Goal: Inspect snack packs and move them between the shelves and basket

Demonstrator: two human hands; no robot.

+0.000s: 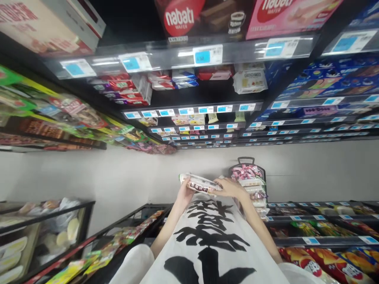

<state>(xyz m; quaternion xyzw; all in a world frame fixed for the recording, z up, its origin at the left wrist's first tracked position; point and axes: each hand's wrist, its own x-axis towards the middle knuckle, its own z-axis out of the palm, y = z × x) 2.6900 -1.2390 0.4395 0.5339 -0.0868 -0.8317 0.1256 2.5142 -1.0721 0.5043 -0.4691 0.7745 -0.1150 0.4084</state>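
A long white snack packet [201, 184] with a dark printed label is held level in front of my shirt. Its left end sits in my left hand [185, 191], whose fingers and thumb close round it. At the other end, my right hand [229, 187] grips the packet with bent fingers. Just beyond my right hand stands a black-framed basket [264, 173] with a handle at its far end. Pink-wrapped sweets [247, 172] and several white packets [257, 193] lie in it.
Tall shelves with price tags [204, 110] rise ahead, holding wafer boxes [201, 17] and small packs. Hanging snack bags [79, 110] line the left. Bags of crisps [314, 262] fill a shelf at lower right. Pale floor [127, 173] runs between the shelves.
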